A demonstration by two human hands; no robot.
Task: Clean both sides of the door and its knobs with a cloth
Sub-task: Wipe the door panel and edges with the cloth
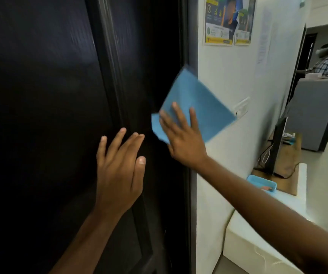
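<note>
A dark, almost black panelled door fills the left half of the view. My left hand is flat and open over the door's middle stile, fingers spread, holding nothing. My right hand presses a blue cloth against the door's right edge by the frame, fingers flat on the cloth. The cloth sticks out up and to the right, past the door frame onto the white wall. No knob is visible.
A white wall with posters stands right of the door. Below are a white block, a blue tray and a wooden board. Further right stands a grey counter with a person behind it.
</note>
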